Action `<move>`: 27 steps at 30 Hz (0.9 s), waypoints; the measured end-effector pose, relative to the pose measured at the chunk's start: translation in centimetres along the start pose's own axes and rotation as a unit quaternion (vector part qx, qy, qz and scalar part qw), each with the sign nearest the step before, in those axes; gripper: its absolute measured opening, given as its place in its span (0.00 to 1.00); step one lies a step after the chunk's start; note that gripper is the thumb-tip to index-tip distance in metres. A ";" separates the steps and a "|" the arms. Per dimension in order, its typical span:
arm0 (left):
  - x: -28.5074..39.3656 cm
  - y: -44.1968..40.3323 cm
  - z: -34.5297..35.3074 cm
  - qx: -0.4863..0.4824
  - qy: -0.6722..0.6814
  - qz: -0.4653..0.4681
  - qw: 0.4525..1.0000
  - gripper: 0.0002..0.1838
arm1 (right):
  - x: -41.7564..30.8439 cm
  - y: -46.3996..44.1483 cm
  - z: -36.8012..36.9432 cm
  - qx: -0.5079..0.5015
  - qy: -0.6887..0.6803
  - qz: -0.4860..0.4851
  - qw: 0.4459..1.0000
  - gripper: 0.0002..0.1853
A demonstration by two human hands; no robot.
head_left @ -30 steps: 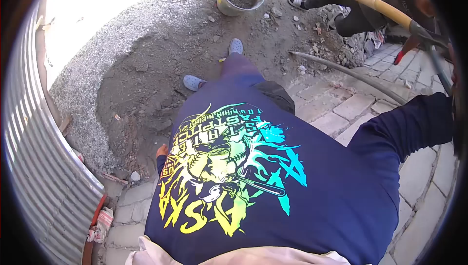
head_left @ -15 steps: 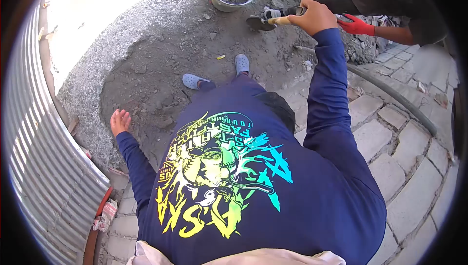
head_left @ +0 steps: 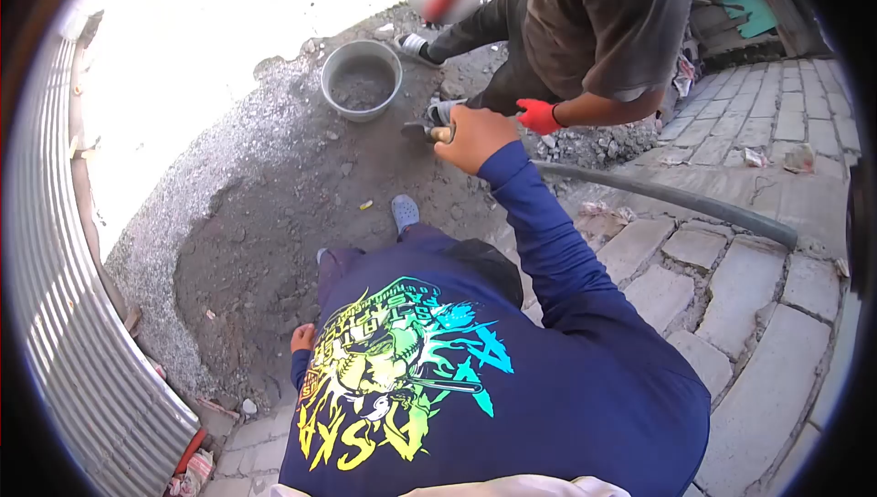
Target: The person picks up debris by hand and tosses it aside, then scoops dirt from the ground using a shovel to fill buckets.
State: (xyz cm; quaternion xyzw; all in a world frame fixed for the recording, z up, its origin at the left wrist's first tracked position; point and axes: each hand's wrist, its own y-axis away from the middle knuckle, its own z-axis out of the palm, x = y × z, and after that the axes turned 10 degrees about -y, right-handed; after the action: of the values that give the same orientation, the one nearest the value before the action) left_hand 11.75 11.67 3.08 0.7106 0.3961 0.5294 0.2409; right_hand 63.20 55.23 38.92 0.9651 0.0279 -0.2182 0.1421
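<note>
My right hand is closed around the grip of a shovel with a wooden shaft. Its dark blade shows just beyond my fingers, near the co-worker's shoe, and is partly hidden. Close to the blade stands a grey bucket with dark, sand-like material in it. My left hand hangs low beside my shirt, above the dark soil; its fingers are loosely bent and I see nothing in them.
A co-worker with red gloves stands just ahead on the right. A grey pipe lies across the paving blocks. Corrugated metal sheeting runs along the left. Dark soil and gravel surround my feet.
My view has turned to the right and up, showing more of the co-worker. My left hand has drawn in beside my body. My right hand still holds the shovel.
</note>
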 end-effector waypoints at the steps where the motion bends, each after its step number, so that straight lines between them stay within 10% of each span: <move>1: 0.9 -0.7 0.4 0.009 -0.148 0.053 0.988 0.18 | 0.1 0.2 0.0 -0.013 -0.002 0.004 1.000 0.19; 13: 18.5 2.8 -3.0 0.095 0.032 -0.028 0.995 0.14 | -2.4 1.6 0.2 -0.096 0.036 -0.005 0.995 0.21; 27: 0.8 7.1 -5.4 -0.002 0.006 -0.129 0.992 0.16 | -10.0 0.7 -2.4 -0.103 0.076 -0.015 0.992 0.26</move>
State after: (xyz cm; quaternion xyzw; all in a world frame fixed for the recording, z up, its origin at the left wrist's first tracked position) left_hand 8.91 7.84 10.70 0.6498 0.4851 0.4987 0.3062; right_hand 55.23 55.29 45.52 0.9587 0.0759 -0.1418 0.2346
